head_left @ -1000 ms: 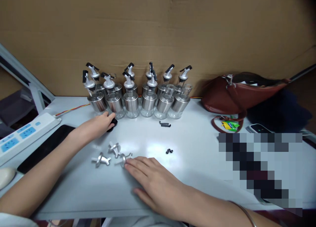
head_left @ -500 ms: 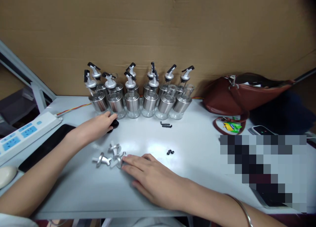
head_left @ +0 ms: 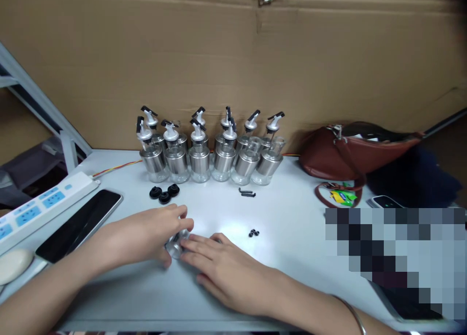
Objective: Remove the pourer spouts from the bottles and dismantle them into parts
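Observation:
Both hands meet over a cluster of silver pourer spouts (head_left: 176, 247) on the table, and most of the cluster is hidden beneath them. My left hand (head_left: 146, 235) arches over the spouts from the left, thumb and fingers apart. From the right, my right hand (head_left: 226, 267) lies nearly flat with its fingers stretched out, the fingertips touching the spouts. Beyond my left hand lie several black rubber stoppers (head_left: 165, 197). Two thin black levers (head_left: 247, 193) and a few small black caps (head_left: 254, 233) rest farther right.
Glass bottles with steel bands (head_left: 200, 162) stand in rows by the cardboard wall (head_left: 204, 48), most topped with pourers. On the left are a power strip (head_left: 47, 203), a phone (head_left: 80, 225) and a white mouse (head_left: 14, 266). A brown handbag (head_left: 350, 152) sits at the right.
My left hand has come back from the black stoppers to the silver spouts, leaving the stoppers in view. My right hand stays by the spouts. The camera view has tilted upward slightly.

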`<state>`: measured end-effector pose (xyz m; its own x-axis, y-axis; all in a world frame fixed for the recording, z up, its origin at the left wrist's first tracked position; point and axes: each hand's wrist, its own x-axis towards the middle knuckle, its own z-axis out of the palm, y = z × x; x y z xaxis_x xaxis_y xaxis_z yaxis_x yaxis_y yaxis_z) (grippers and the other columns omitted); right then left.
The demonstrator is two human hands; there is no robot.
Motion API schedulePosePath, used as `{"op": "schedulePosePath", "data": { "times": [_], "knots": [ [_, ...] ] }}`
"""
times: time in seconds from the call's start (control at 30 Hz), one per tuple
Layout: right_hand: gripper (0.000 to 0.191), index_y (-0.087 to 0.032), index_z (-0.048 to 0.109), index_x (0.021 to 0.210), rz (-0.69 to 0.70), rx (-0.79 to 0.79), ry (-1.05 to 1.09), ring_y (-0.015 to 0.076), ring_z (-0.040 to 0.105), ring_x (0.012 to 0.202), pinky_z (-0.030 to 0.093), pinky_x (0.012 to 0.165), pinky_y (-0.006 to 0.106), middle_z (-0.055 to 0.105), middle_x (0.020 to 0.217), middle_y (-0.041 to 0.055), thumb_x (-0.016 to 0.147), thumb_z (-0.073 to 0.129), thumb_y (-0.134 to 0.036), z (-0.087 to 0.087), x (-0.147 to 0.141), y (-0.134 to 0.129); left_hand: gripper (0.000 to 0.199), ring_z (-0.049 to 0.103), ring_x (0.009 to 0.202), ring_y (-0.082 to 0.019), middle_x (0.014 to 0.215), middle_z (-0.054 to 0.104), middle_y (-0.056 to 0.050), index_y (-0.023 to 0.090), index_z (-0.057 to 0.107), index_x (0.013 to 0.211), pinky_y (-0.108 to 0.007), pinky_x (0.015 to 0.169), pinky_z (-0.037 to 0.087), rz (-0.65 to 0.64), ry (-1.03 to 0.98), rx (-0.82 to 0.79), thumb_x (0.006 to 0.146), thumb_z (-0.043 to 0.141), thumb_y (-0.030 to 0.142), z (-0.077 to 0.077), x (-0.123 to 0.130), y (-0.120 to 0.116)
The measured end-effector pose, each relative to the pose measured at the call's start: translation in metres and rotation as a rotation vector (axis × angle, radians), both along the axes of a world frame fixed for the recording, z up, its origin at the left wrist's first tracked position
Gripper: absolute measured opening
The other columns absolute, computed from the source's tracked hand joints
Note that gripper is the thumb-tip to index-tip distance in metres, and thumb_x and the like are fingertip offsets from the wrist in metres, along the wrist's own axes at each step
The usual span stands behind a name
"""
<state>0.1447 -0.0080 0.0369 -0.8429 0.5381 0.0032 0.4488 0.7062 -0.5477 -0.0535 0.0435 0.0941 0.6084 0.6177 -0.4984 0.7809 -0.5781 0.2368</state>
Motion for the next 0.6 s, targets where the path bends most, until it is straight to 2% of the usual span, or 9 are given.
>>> {"op": "schedulePosePath", "data": {
  "times": [0.17, 0.43, 0.6],
  "knots": [
    [0.043, -0.017, 0.043, 0.138, -0.014, 0.056, 0.009, 0.0218, 0.038, 0.136, 0.035, 0.104, 0.042, 0.041, 0.148, 0.0096, 0.096, 0.04, -0.024, -0.0033, 0.0012, 0.0003, 0.037, 0.057, 0.101, -0.025, 0.106, 0.057, -0.006, 0.02, 0.063, 0.1, -0.031, 0.081, 0.046, -0.006, 0.018, -0.015, 0.067, 0.077, 0.012, 0.002, 0.0023, -0.0003],
    [0.033, -0.013, 0.049, 0.128, 0.032, 0.287, -0.014, 0.0211, 0.052, 0.119, 0.042, 0.09, 0.035, 0.052, 0.139, 0.0109, 0.097, 0.037, -0.02, -0.0041, 0.0046, -0.0021, 0.03, 0.055, 0.103, -0.026, 0.105, 0.059, -0.006, 0.02, 0.063, 0.097, -0.032, 0.082, 0.043, -0.087, -0.055, 0.034, 0.071, 0.076, 0.013, -0.0014, -0.0003, -0.0064],
    [0.031, -0.013, 0.051, 0.123, 0.052, 0.341, 0.027, 0.0176, 0.056, 0.11, 0.039, 0.083, 0.029, 0.065, 0.117, 0.009, 0.098, 0.034, -0.019, -0.0015, 0.006, 0.0004, 0.016, 0.055, 0.097, -0.024, 0.099, 0.061, -0.005, 0.021, 0.064, 0.093, -0.031, 0.08, 0.041, -0.147, -0.133, 0.056, 0.079, 0.071, 0.022, -0.0057, 0.001, -0.0087]
  ]
}}
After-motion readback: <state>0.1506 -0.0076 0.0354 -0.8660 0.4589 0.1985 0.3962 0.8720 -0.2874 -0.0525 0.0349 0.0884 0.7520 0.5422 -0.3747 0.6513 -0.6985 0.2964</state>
